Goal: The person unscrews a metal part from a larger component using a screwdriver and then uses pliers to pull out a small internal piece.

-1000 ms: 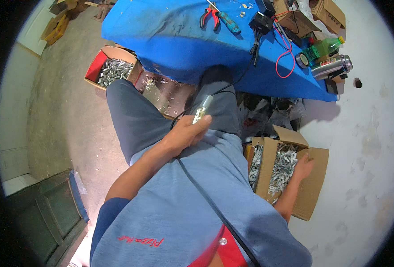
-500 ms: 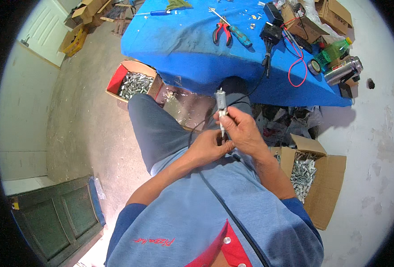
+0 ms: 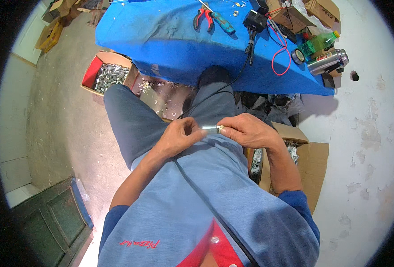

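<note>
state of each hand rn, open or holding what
Left hand: curled at the left end of the small silvery cylinder; whether it grips cannot be told.
Right hand: closed, holding the cylinder's right end.

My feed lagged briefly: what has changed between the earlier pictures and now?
The right hand left the cardboard box and now holds the metal piece. That piece, earlier pointing away from the body, lies crosswise, the left hand at its other end. The pliers and steel flask stayed on the table.
</note>
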`<state>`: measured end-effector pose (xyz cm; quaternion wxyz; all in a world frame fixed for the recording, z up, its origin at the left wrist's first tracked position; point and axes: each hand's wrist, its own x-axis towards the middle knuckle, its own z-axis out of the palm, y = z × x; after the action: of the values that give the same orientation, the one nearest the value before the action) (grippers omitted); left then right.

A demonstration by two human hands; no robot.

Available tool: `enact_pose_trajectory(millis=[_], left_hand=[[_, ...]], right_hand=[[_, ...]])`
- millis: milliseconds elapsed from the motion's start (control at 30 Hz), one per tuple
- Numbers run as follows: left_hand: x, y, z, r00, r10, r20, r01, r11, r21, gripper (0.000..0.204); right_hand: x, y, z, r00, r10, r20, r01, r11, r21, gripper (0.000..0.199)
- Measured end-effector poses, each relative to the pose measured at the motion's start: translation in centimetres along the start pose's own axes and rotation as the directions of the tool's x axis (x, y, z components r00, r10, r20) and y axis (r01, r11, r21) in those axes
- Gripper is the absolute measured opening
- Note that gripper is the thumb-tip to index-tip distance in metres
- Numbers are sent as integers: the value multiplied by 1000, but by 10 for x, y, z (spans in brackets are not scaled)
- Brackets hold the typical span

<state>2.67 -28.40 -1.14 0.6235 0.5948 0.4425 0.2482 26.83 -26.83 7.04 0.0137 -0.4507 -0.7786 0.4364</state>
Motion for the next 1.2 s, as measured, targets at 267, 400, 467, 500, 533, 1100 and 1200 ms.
enact_pose_trajectory(millis=[267,400,467,500,533,1100,1200], left_hand=[[-5,9,6,997,73,-22,-62,941,333,47],[-2,11,9,988,155,18,-143,856,496,49],[-2,13,10,984,180,-14,-147,844,515,49],[-2,13,11,981,193,-30,-149,839,524,48],[-1,13,12,980,195,-28,-149,827,541,48],[-5,6,3,998,0,-71,11,988,156,38],[-9,12,-1,998,-9,-62,8,1000,-25,38]], right_hand=[[20,-6,-14,985,-54,164,75,989,-128,30],[26,-8,-15,979,-83,184,126,964,-233,29],[30,-14,-18,977,-70,199,124,954,-274,28],[31,-16,-19,976,-63,208,124,947,-296,28],[31,-17,-20,977,-68,205,129,945,-302,28],[33,-5,-28,985,-125,122,125,992,3,29],[29,5,-21,996,-59,73,57,998,33,28]])
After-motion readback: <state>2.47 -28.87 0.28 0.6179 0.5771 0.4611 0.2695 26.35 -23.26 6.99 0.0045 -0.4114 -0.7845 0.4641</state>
